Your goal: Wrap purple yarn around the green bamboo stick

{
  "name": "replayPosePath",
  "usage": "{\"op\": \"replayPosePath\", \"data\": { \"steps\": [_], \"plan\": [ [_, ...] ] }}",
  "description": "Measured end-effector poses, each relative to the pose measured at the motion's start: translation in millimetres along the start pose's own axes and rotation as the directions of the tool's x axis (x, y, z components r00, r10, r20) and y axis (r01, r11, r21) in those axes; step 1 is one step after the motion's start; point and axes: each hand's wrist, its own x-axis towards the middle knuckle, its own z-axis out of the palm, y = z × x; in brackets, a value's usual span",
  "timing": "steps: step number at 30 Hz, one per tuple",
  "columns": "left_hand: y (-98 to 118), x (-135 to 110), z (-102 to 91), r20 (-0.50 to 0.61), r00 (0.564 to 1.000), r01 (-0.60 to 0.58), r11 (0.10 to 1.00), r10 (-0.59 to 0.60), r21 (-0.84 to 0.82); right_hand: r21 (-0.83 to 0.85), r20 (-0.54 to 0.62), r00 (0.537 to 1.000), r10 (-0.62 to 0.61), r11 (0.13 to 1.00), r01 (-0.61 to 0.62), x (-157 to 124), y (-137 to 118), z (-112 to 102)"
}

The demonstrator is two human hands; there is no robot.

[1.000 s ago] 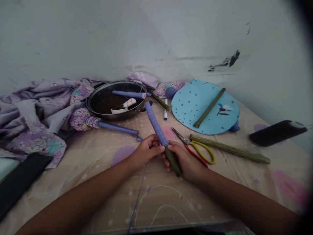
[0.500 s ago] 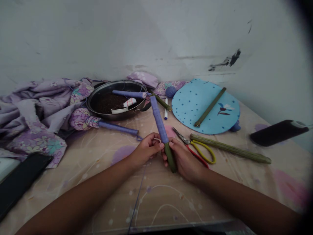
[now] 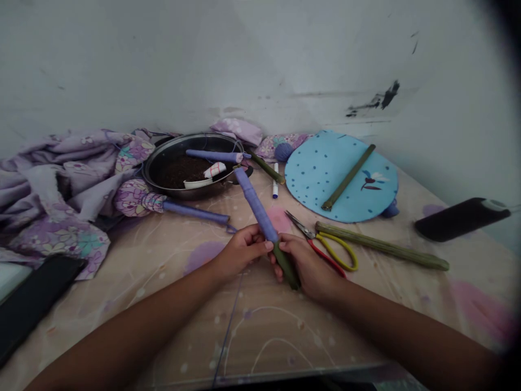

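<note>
2 hands, left [image 3: 244, 247] and right [image 3: 305, 263], both gripping tilted half-wrapped stick [image 3: 258, 209] over counter [image 3: 195, 350], front middle. Open room: bare patch between forearms [image 3: 163, 320] to front edge, crossed by 1 yarn strand [image 3: 230, 331]; wall [image 3: 244, 60] closes back. Besides held stick, 2 purple-wrapped sticks: 1 in pan [image 3: 203, 194], 1 floral-headed stick [image 3: 195, 212]. 3 bare green sticks [image 3: 382, 247]: 1 on blue mat [image 3: 309, 179]. 1 marker [image 3: 275, 182]. Nearest obstacle: scissors [image 3: 334, 251], just beside right hand. Heaped cloth [image 3: 81, 152] crowds far left; black object [image 3: 459, 220] far right.
</note>
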Motion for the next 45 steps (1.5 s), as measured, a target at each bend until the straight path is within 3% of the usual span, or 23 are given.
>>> {"op": "replayPosePath", "data": {
  "steps": [6, 15, 20, 27, 34, 40, 45],
  "plan": [
    [-0.1, -1.7, -0.2, 0.146, 0.989, 0.023, 0.998, -0.013, -0.066, -0.129, 0.052, 0.996, 0.072, 0.989, -0.065, -1.1, 1.4, 2.1],
    [-3.6, -1.8, 1.2, 0.099, 0.994, 0.041, 0.998, -0.036, -0.055, 0.080, 0.171, 0.984, 0.053, 0.994, -0.068, 1.6, 3.6, -0.6],
    [-2.8, -1.4, 1.7, 0.091, 0.996, 0.031, 0.996, -0.024, -0.082, 0.092, 0.208, 0.977, 0.041, 0.994, -0.061, -0.2, 0.2, -2.3],
    [1.2, -1.0, 4.4, 0.099, 0.995, 0.002, 0.998, 0.003, -0.055, 0.029, 0.162, 0.985, 0.064, 0.997, -0.069, 0.1, 1.7, -3.9],
    [-1.2, -0.6, 4.7, 0.099, 0.995, -0.005, 1.000, 0.006, -0.016, -0.108, 0.045, 0.998, 0.047, 0.993, -0.042, -0.7, 1.4, 0.3],
    [-0.4, -1.0, 5.7, 0.061, 0.998, -0.003, 0.999, 0.005, -0.033, 0.010, 0.083, 0.996, 0.046, 0.999, -0.047, -0.1, 1.1, -1.8],
    [1.5, -1.1, 2.1, 0.009, 0.999, 0.051, 0.998, -0.052, 0.034, 0.002, 0.091, 0.995, 0.043, 0.999, -0.043, 0.7, 1.4, -3.4]
  ]
}}
